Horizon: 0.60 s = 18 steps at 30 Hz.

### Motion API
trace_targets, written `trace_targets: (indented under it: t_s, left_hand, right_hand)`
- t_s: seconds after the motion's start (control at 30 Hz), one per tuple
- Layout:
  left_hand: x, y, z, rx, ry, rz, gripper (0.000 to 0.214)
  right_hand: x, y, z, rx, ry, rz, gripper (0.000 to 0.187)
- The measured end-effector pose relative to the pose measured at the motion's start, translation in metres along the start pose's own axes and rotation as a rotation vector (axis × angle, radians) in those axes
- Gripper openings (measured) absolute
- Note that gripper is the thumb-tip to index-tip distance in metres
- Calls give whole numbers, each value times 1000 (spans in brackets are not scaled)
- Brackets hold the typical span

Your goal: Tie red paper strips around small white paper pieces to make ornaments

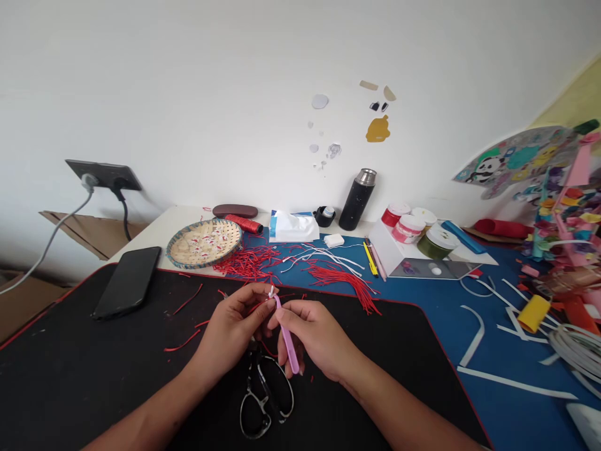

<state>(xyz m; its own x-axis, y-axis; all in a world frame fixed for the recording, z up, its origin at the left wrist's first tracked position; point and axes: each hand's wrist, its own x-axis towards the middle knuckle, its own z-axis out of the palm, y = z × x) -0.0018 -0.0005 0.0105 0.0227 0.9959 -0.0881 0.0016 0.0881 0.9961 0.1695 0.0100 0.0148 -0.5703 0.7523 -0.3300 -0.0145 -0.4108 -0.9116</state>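
Note:
My left hand (239, 319) is closed in a pinch on a small white piece (271, 292), apparently a bit of cord; its exact kind is too small to make out. In my right hand (305, 335) lies a slim pink-purple tool (288, 343), its narrow end bent and touching the fingers of my left hand near the white piece. Both hands meet just above the black mat (366, 388). Scissors (270, 394) rest beneath them, partly hidden by my fingers. Short red cord pieces (185, 343) lie left of my left hand.
Behind the hands are red cord bundles (345, 282), white cords (323, 254), a woven basket (176, 250), a red thread spool (244, 223) and a yellow cutter (370, 260). A phone (126, 282) lies left. Jars (439, 242) and a black flask (357, 200) stand toward the wall.

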Motion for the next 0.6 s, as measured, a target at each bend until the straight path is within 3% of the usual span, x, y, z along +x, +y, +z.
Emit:
trace_targets:
  t_s: [0.23, 0.5, 0.6]
  left_hand:
    - [0, -1, -1, -8, -15, 35, 34]
    - [3, 0, -6, 33, -41, 6, 37]
    - [5, 0, -8, 14, -73, -43, 41]
  right_hand:
    - [-2, 1, -4, -255, 46, -110, 33]
    - [-10, -14, -12, -1009, 298, -377, 23]
    - [-11, -16, -16, -1185, 326, -430, 21]
